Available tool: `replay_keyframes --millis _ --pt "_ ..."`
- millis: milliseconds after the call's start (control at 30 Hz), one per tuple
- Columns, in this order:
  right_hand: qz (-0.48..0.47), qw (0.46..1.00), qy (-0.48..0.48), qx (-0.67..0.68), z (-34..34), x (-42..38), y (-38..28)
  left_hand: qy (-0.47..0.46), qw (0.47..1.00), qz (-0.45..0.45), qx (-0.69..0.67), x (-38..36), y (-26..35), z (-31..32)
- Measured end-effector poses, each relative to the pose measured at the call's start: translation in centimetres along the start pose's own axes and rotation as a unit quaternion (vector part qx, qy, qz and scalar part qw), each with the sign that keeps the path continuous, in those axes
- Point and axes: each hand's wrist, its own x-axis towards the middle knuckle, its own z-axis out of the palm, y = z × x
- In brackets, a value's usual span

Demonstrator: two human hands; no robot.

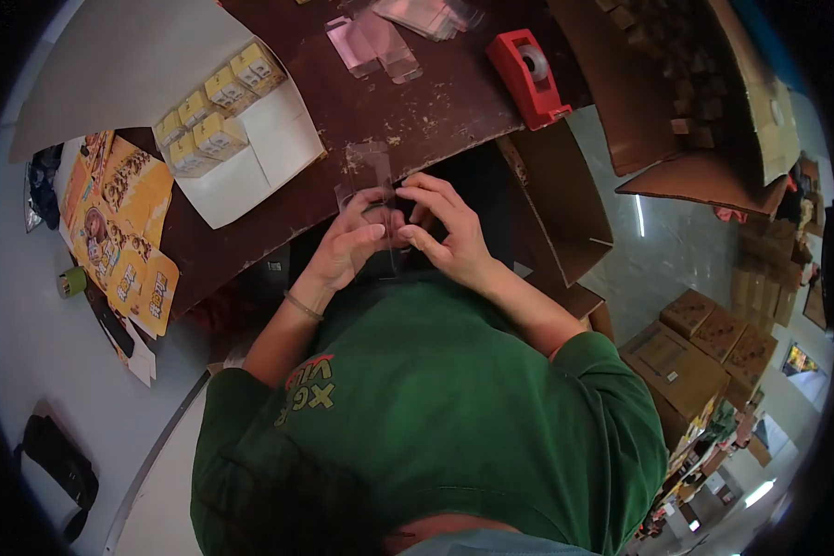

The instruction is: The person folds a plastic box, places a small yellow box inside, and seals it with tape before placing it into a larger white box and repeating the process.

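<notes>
A clear plastic folding box [371, 165], thin and see-through, stands between my two hands at the table's near edge. My left hand [350, 243] grips its left side, thumb in front and fingers behind; a band circles the wrist. My right hand [447, 230] has its fingers curled, with thumb and fingertips at the box's right edge. The box's lower part is hard to make out against the dark background.
On the dark red table [417, 116] are a white carton [269, 148] holding several small yellow boxes [218, 134], clear plastic pieces [375, 44] and a red tape dispenser [528, 79]. Orange printed sheets [120, 227] lie left. Open cardboard boxes [565, 199] stand right.
</notes>
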Motion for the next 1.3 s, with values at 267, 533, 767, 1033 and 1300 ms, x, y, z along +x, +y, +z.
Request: replay_keyframes --millis 267,533,767,1033,1300 --pt "-0.013 0.995 -0.096 0.026 -0.7 0.9 0.4 0.027 0.998 -0.017 -0.055 -1.0 -1.7 1.7" --pt "0.026 0.999 0.038 0.016 -0.1 3.2 2.5 0.126 0.984 -0.124 0.003 -0.5 -2.2 0.1" --pt "-0.008 0.992 -0.098 -0.073 1.8 1.0 1.2 0.150 0.983 -0.095 -0.053 -1.9 -3.5 -1.3" --pt "-0.106 0.972 -0.171 -0.118 0.4 0.1 1.7 0.015 0.983 0.007 0.183 -3.1 -4.2 -2.2" --pt "-0.080 0.994 -0.044 -0.066 3.2 -1.6 4.2 0.100 0.978 0.048 0.176 -2.1 -5.0 -1.9"
